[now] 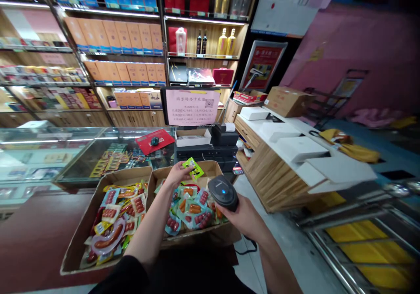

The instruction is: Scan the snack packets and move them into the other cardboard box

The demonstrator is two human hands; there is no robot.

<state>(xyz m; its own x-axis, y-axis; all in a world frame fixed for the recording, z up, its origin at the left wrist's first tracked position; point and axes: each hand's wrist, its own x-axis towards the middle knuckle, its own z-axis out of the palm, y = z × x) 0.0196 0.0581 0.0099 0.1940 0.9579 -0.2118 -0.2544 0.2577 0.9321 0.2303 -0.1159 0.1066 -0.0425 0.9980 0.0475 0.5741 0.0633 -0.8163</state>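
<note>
Pinched in my left hand [180,173] is a small green packet [193,169], above the far part of the right cardboard box [215,168]. My right hand [244,215] is wrapped round a dark handheld scanner [223,192] with a lit blue light; its head hangs over that box's right side. Packaged sausages [193,207] fill the right box. Beside it, the left cardboard box [77,241] holds several more wrapped snacks [113,224], with my left forearm passing between the two heaps.
Beyond the boxes are a glass display counter [82,154], a red envelope [157,141], a black printer [225,135] and a pink sign [192,106]. A wooden cabinet [262,167] and metal rails [328,250] stand right. Stocked shelves line the back.
</note>
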